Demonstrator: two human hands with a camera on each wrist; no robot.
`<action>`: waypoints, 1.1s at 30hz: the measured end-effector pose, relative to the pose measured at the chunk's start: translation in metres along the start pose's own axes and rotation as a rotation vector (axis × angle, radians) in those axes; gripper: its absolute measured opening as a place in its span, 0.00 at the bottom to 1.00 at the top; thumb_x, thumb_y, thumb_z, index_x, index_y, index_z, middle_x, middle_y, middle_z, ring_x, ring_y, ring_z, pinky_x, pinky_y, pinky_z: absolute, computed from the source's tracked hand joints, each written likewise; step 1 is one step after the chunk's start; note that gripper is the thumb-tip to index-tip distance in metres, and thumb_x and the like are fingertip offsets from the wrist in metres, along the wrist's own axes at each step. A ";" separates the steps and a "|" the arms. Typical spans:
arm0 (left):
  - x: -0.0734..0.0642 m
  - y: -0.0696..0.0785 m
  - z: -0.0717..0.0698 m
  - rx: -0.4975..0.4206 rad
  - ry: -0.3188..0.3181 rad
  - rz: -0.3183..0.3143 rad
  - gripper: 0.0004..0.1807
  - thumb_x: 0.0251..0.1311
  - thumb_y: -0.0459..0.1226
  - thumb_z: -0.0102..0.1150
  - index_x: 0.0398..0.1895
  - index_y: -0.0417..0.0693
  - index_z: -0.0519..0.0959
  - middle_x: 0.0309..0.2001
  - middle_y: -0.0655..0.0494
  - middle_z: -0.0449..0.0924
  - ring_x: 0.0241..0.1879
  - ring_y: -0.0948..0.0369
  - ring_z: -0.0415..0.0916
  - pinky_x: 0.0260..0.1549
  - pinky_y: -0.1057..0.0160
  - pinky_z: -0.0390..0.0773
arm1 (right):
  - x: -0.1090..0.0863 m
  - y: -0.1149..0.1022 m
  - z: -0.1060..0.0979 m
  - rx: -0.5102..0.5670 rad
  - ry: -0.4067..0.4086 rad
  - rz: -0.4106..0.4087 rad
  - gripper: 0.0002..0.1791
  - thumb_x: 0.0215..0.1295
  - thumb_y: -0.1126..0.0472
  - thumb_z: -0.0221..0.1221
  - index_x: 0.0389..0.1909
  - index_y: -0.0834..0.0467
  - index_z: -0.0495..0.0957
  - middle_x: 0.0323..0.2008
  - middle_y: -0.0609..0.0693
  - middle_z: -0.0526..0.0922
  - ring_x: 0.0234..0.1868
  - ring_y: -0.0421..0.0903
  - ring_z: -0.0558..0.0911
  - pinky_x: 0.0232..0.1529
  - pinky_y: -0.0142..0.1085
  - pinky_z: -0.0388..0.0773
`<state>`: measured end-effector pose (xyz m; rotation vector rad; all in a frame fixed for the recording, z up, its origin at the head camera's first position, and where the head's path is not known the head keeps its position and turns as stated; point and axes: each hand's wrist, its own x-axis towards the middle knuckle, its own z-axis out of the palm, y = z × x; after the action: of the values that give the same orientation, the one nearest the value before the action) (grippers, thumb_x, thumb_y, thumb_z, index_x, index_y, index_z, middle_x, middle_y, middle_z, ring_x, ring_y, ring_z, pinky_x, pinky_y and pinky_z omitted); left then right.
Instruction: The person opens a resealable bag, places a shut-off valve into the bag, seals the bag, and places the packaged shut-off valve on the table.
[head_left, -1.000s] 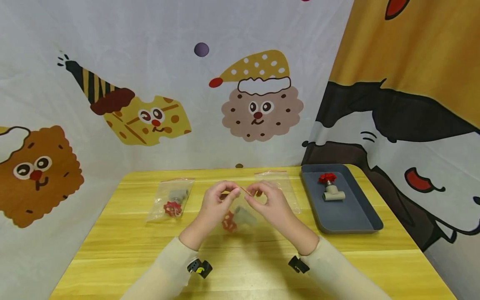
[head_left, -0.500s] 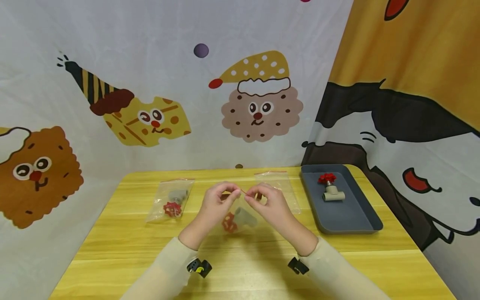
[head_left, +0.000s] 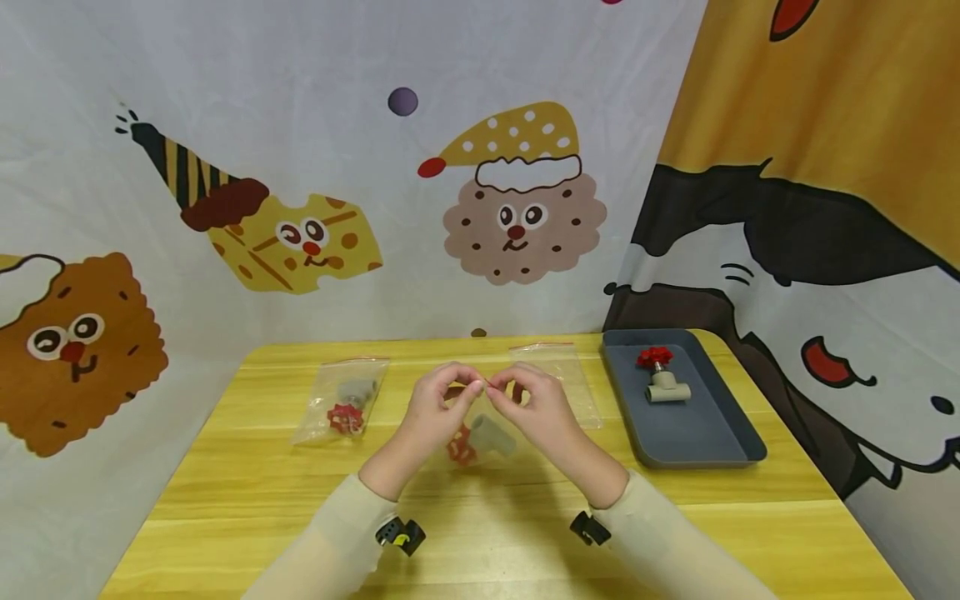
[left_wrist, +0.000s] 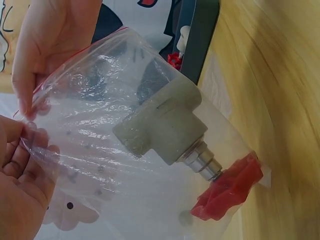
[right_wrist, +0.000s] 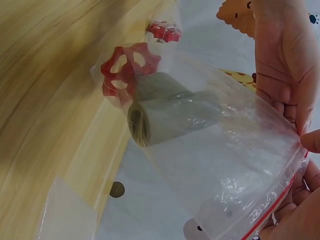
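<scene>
here's valve one (left_wrist: 167,125) in bag one (left_wrist: 92,130), left hand (head_left: 437,406) and right hand (head_left: 538,410) pinching it, valve two (head_left: 347,417) in bag two (head_left: 311,423), valve three (head_left: 664,385) in one tray (head_left: 705,433), bag three (head_left: 576,383) alongside

In the head view, my right grip (head_left: 542,407) partly hides a flat bag (head_left: 576,383); the surface (head_left: 247,475) is cut off along its near edge.

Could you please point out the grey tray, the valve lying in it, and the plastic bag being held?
Grey tray (head_left: 701,429): head view, on its bare floor.
Tray valve (head_left: 663,381): head view, on its beige body.
Held bag (left_wrist: 100,130): left wrist view, on its clear film.
</scene>
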<state>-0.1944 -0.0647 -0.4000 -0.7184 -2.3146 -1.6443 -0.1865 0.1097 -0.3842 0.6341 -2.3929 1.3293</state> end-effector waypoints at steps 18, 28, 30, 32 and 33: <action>-0.003 0.024 0.002 0.050 0.031 0.022 0.05 0.64 0.32 0.55 0.35 0.38 0.79 0.36 0.47 0.80 0.39 0.55 0.77 0.40 0.56 0.82 | -0.002 0.003 0.004 0.003 0.027 -0.014 0.03 0.58 0.63 0.65 0.27 0.53 0.81 0.26 0.42 0.80 0.28 0.39 0.74 0.26 0.36 0.75; -0.004 0.034 0.001 0.038 0.049 -0.002 0.04 0.63 0.30 0.56 0.34 0.36 0.79 0.35 0.45 0.80 0.39 0.53 0.78 0.41 0.54 0.81 | -0.002 0.003 0.003 0.001 0.014 -0.013 0.04 0.60 0.59 0.64 0.27 0.54 0.82 0.27 0.42 0.81 0.29 0.38 0.75 0.27 0.35 0.75; -0.004 0.027 0.002 0.034 0.051 -0.025 0.04 0.62 0.30 0.57 0.34 0.37 0.80 0.35 0.46 0.81 0.39 0.53 0.78 0.41 0.54 0.82 | -0.002 0.003 0.003 -0.007 0.012 -0.013 0.03 0.60 0.60 0.64 0.28 0.54 0.82 0.27 0.42 0.80 0.28 0.38 0.75 0.27 0.35 0.76; -0.004 0.018 0.004 0.039 0.060 -0.045 0.04 0.61 0.31 0.58 0.34 0.38 0.81 0.35 0.47 0.82 0.38 0.54 0.79 0.41 0.57 0.82 | -0.003 0.003 0.003 -0.011 0.015 -0.019 0.03 0.60 0.61 0.64 0.28 0.54 0.82 0.26 0.42 0.79 0.28 0.38 0.74 0.27 0.36 0.76; -0.003 0.014 0.004 0.043 0.064 -0.050 0.04 0.60 0.32 0.60 0.35 0.39 0.82 0.35 0.48 0.82 0.38 0.55 0.79 0.41 0.59 0.82 | -0.003 0.003 0.003 -0.013 0.017 -0.024 0.03 0.60 0.61 0.64 0.28 0.54 0.82 0.26 0.42 0.78 0.28 0.38 0.74 0.27 0.36 0.76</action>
<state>-0.1842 -0.0581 -0.3917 -0.5952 -2.3332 -1.6090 -0.1853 0.1095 -0.3890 0.6426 -2.3710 1.3029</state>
